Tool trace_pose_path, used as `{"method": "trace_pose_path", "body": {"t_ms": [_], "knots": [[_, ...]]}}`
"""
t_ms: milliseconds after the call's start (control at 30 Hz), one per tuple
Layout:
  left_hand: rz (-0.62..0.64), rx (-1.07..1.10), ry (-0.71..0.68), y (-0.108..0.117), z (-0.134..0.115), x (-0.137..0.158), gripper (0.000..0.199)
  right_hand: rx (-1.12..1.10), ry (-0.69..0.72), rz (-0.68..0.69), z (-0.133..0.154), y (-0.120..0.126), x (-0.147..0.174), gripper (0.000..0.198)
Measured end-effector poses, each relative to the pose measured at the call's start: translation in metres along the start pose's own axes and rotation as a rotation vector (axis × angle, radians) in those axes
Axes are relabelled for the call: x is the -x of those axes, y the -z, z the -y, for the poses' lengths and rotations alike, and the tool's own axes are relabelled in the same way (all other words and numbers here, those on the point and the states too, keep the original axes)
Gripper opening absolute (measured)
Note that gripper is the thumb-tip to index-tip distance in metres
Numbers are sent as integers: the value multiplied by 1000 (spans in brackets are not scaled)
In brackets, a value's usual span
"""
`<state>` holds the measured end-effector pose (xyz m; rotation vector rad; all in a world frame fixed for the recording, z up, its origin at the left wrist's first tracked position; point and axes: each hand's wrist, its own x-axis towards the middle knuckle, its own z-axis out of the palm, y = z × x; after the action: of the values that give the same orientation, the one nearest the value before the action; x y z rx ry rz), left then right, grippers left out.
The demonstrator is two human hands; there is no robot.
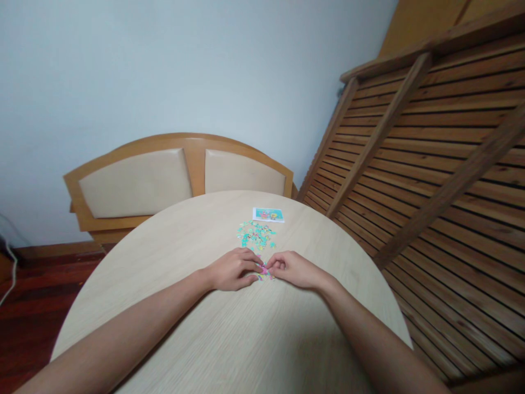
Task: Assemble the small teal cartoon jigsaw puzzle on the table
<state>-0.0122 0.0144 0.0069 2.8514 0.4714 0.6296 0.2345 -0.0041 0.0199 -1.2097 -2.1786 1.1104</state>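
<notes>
Presently, small pink-yellow jigsaw cluster [264,270] lies between hands on round table [229,339]; joins unclear. Many teal pieces [254,235] lie loose, unplaced, before picture card [268,215]. Left hand [234,269]: thumb spread from fingers. Right hand [296,268]: narrow pinch, contents indiscernible.

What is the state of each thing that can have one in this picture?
Left hand: palm down, fingers at the pink pieces
Right hand: fingers bent, at the same pieces
Pink pieces: partly covered; joined or not, cannot tell
Turquoise pieces: loose, scattered
Picture card: lying, printed side up
Headboard: standing behind the table
Slatted panel: standing
</notes>
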Motion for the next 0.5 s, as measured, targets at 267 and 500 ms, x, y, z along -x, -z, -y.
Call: {"method": "trace_pose_path", "body": {"t_ms": [267,500], "knots": [[-16,10,-8,-1,0,1,29,102,-27,43,0,8,6,27],[-8,10,-7,0,-1,0,28,190,-18,4,4,9,6,25]]}}
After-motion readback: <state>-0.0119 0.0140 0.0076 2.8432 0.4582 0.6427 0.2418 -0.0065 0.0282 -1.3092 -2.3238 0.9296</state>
